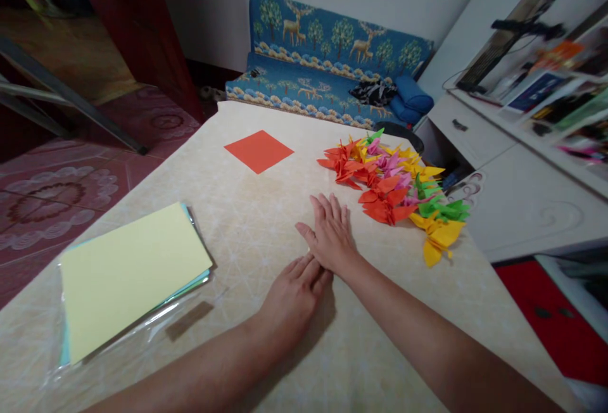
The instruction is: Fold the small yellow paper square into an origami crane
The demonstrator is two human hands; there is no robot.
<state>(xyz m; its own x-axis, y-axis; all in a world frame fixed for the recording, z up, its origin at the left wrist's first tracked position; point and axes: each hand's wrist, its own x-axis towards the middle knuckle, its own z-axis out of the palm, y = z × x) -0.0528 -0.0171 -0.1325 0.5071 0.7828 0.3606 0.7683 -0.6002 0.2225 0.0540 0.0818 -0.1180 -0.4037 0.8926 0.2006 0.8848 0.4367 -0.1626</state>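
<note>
My right hand (330, 232) lies palm down on the table (247, 223), its fingers stretched out and the thumb spread to the left. Tucked against the heel of that palm is my left hand (295, 289), its fingers bent and held close together, pressing down. A tiny pale sliver shows between the two hands; whatever is beneath them is hidden. Beyond them lies a flat square of orange-red paper (259, 152). To the right of my right hand sits a cluster of folded paper cranes (387, 201) in red, yellow, pink and green.
A stack of coloured paper sheets (135, 273), pale yellow on top, rests on a clear plastic sleeve (166, 321) at the left. Behind the table stands a blue patterned sofa (332, 52). A white cabinet (536, 191) is at the right, a metal-legged frame (80, 106) at the left.
</note>
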